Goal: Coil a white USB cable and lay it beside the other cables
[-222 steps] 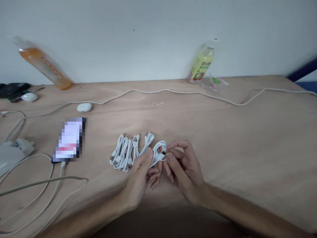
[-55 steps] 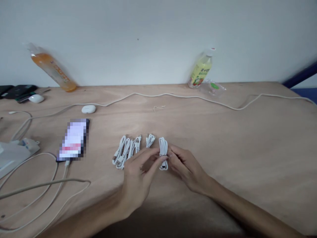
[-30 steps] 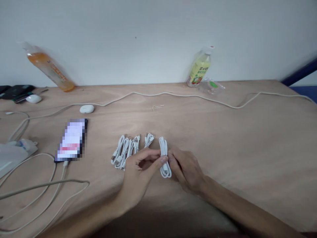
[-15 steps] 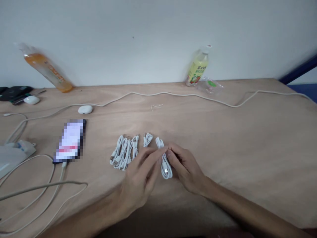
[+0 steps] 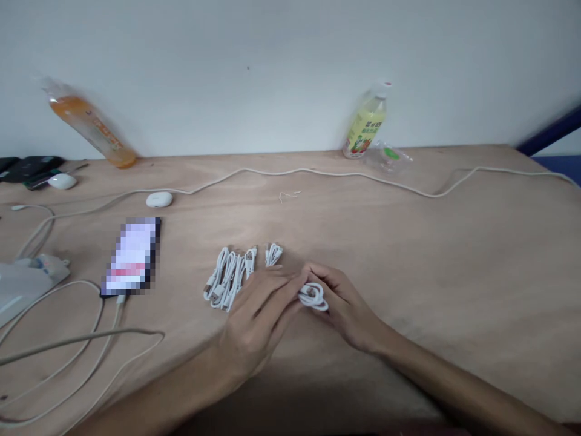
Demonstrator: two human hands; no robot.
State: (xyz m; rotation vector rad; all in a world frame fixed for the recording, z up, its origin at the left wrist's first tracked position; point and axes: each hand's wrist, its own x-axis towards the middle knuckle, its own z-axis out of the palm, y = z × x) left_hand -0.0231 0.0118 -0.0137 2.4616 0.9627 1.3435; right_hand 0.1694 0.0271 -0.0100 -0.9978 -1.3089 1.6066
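Observation:
A coiled white USB cable is held between my two hands above the table, its looped end pointing toward me. My left hand is closed at the bundle's left side, fingers stretched over it and the fingertips partly hidden. From the right, my right hand wraps round the same bundle, with thumb and fingers meeting the left fingertips. Just beyond my left hand lies a row of bundled white USB cables, partly covered by that hand. Another small white cable bundle sits slightly apart, to the right of the row.
A phone with a plugged-in cable lies left, near a white earbud case. A long white cord crosses the wooden table. An orange bottle and a yellow-green bottle stand against the wall. Thin tie scraps lie mid-table.
The coiled cable has been tilted between my hands, so its looped end now faces me and looks shorter. Both hands have closed in around it.

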